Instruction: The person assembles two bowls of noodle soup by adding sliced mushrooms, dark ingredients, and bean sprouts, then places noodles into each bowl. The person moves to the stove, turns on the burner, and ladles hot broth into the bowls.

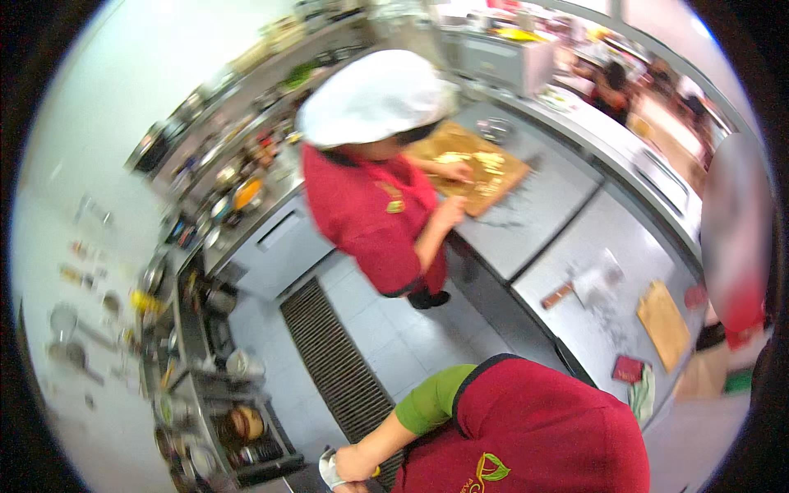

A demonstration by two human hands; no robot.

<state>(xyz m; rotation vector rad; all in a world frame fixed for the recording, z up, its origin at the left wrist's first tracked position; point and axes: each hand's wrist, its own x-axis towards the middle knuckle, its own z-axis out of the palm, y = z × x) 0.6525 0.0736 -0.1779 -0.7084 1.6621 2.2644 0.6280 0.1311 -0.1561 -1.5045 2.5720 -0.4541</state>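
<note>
My right arm, in a red short sleeve over a green one, reaches down-left across the picture. At its end my right hand (354, 464) is closed around a small white object (328, 468), perhaps a cloth; a yellow bit shows beside the fingers. Skin at the bottom edge just below may be part of my left hand (352, 487); its grip is hidden. A floor drain grate (336, 357) passes behind my forearm. Ahead, a co-worker in a white cap (376, 98) has both hands over a wooden cutting board (511, 167) with pale yellow cut pieces (490, 161).
On the steel counter at right lie a cleaver (595, 285), a smaller wooden board (664, 323), a dark red booklet-like item (628, 368) and a green-white cloth (641, 394). Crowded shelves and a shelf unit with pans (209, 400) stand left. The co-worker stands between counters.
</note>
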